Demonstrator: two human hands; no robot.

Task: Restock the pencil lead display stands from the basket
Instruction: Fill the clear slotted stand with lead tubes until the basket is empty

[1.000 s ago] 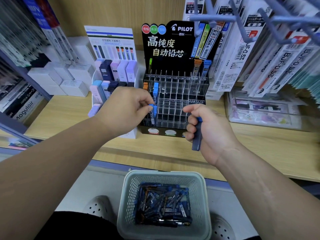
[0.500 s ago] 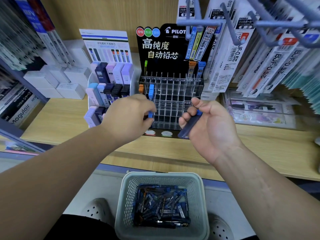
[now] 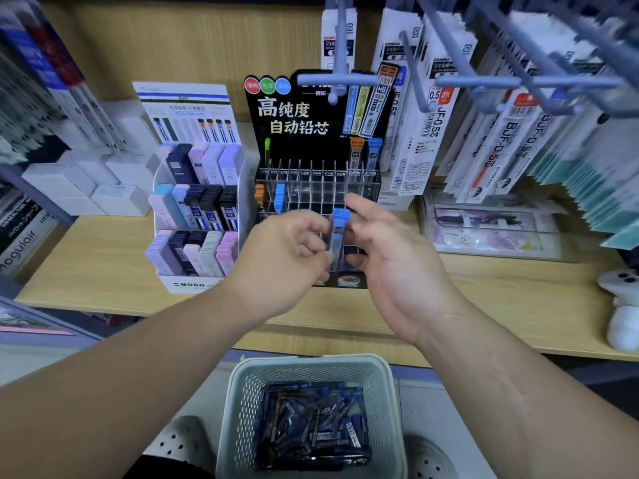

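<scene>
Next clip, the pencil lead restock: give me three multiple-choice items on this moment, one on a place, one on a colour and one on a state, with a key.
1. Where is the basket?
A. hung on a hook
B. on the person's arm
C. below the edge of the shelf, in front of the person

2. What colour is the cap of the lead tube at the hands?
A. blue
B. orange
C. green

3. How is that tube placed?
A. lying in the basket
B. upright, between the left hand and the right hand
C. lying flat on the shelf

Key:
1 C: the basket sits lower than the wooden shelf.
2 A: its top end is bright blue.
3 B: fingers of both hands touch it in front of the clear stand.
</scene>
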